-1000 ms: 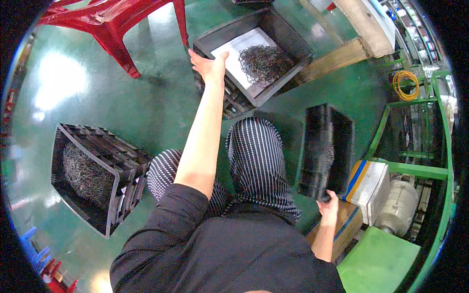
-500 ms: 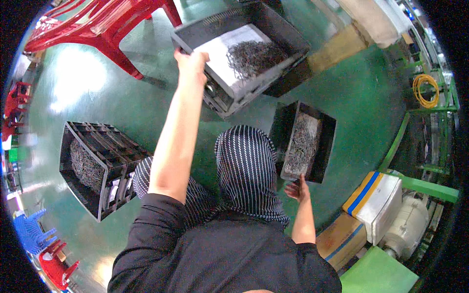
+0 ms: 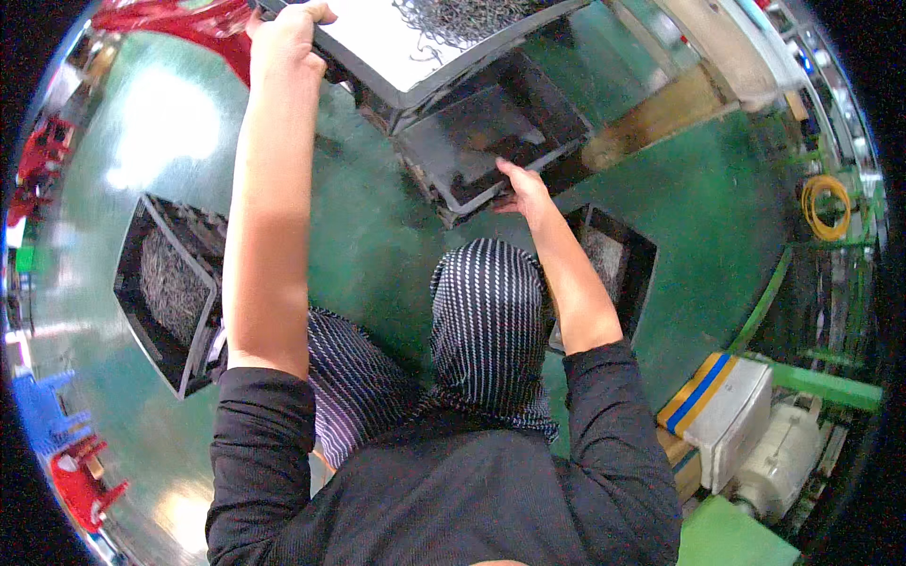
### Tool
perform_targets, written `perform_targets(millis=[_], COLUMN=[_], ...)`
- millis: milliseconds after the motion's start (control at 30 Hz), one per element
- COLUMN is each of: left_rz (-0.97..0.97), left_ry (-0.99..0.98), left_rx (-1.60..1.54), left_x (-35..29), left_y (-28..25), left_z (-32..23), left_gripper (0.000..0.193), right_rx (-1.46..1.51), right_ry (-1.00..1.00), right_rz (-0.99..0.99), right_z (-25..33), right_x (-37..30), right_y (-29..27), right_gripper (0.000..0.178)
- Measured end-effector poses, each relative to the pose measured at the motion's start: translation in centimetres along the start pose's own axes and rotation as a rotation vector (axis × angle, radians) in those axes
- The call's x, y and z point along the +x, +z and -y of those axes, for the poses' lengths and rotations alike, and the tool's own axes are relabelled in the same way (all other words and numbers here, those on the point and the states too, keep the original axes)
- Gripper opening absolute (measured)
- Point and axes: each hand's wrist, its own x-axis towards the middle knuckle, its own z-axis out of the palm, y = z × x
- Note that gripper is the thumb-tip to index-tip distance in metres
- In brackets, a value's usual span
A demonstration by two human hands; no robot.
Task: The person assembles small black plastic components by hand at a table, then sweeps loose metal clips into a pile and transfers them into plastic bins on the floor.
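Raised at the top of the view is a black plastic crate (image 3: 444, 83) with a white sheet (image 3: 382, 47) and a tangle of small dark wiry parts (image 3: 467, 17) in it. My left hand (image 3: 288, 42) is closed round its left corner. Beneath it, a second black crate (image 3: 462, 141) shows its dark inside, partly hidden by the first. At this lower crate's near right rim is my right hand (image 3: 522, 189), thumb over the edge and fingers below it. Behind my right forearm stands another black crate (image 3: 642, 269) with similar parts, partly covered.
On the floor at left, a tilted black crate (image 3: 193, 344) holds more dark parts. A red plastic chair (image 3: 179, 28) stands at the far left. At right are a white box with striped tape (image 3: 731, 410), a motor-like cylinder (image 3: 779, 457) and a green frame (image 3: 821, 382).
My left hand has lifted the crate with the white sheet up and away, uncovering the crate below. My right hand has moved from beside the right-hand crate to the lower crate's rim.
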Motion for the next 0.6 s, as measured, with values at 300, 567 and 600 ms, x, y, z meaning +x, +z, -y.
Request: perform_targets(millis=[300,567,600], left_rz=[-0.148,-0.029,0.004], left_ry=[0.090,-0.353,-0.369], left_rx=[-0.036,-0.081,-0.043], left_x=[2.0,5.0,6.9], left_y=[-5.2,-9.0,-11.8], left_z=[-0.7,0.1,-1.1], left_gripper=[0.049,0.037,0.031], right_rx=[-0.688,-1.262,-1.319], right_ry=[-0.597,-0.567,-0.656], right_rz=[-0.177,0.423,0.511], right_z=[0.6,1.1,0.7], right_x=[1.2,-1.5,-2.3], right_y=[1.0,13.7,17.1], right_gripper=[0.035,0.047,0.046])
